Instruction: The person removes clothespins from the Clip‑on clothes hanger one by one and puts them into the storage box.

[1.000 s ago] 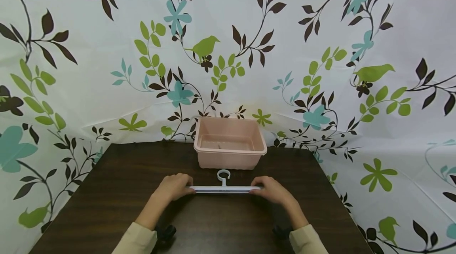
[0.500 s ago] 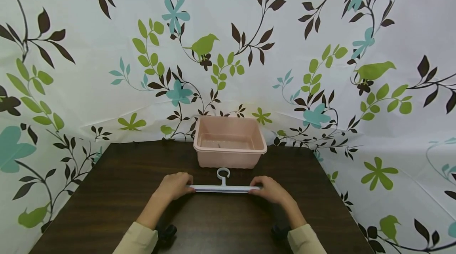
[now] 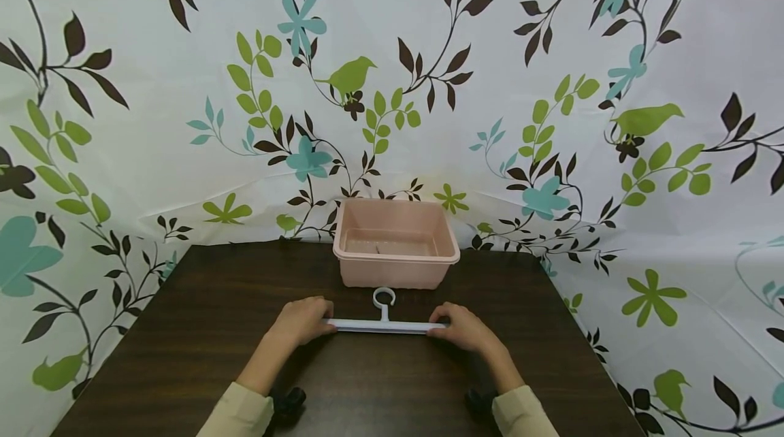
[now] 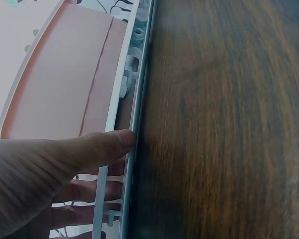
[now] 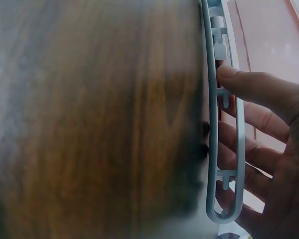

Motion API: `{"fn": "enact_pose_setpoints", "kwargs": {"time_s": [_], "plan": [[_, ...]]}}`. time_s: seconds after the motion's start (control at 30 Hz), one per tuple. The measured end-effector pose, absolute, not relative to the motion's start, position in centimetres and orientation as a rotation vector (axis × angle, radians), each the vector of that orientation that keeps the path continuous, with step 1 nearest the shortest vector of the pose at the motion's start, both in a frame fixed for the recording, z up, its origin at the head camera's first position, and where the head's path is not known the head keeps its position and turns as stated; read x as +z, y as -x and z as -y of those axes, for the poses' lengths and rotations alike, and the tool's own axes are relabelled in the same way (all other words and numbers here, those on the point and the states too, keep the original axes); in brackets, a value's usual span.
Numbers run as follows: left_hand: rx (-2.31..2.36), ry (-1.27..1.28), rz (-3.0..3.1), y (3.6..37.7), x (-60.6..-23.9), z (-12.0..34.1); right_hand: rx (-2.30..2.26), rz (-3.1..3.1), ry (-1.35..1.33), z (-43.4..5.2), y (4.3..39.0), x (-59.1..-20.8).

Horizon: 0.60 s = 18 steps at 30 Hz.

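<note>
Your left hand [image 3: 301, 320] pinches one end of the hanger [image 3: 384, 325] and your right hand [image 3: 462, 327] pinches the other, thumb on the near edge and fingers curled behind, same as a second ago. Honestly almost nothing has changed: the hanger sits in the same spot on the table [image 3: 184, 355], hook pointing at the tub [image 3: 395, 267] just behind it. So you've got a grip, but no lift has started.

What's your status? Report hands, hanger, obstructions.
Left hand grips one end of the white hanger, right hand the other. Hanger lies level over the table. Pink bin just beyond; nothing between.
</note>
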State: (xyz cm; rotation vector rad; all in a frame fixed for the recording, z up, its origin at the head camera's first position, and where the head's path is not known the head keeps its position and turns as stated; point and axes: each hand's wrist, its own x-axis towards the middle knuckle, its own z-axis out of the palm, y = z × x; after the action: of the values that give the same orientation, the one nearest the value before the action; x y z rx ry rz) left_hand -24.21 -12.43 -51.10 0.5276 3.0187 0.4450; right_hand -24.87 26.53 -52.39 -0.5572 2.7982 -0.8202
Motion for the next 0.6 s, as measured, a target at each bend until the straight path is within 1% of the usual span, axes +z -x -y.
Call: {"fn": "enact_pose_setpoints", "kwargs": {"time_s": [0.43, 0.6], "plan": [[0.427, -0.524, -3.011, 24.1, -51.4, 12.2, -0.828, -2.798, 0.581, -26.5, 24.7, -52.4], [0.445, -0.542, -3.001, 24.2, -51.2, 12.4, -0.912, -2.797, 0.527, -27.4, 24.6, -51.7]]}}
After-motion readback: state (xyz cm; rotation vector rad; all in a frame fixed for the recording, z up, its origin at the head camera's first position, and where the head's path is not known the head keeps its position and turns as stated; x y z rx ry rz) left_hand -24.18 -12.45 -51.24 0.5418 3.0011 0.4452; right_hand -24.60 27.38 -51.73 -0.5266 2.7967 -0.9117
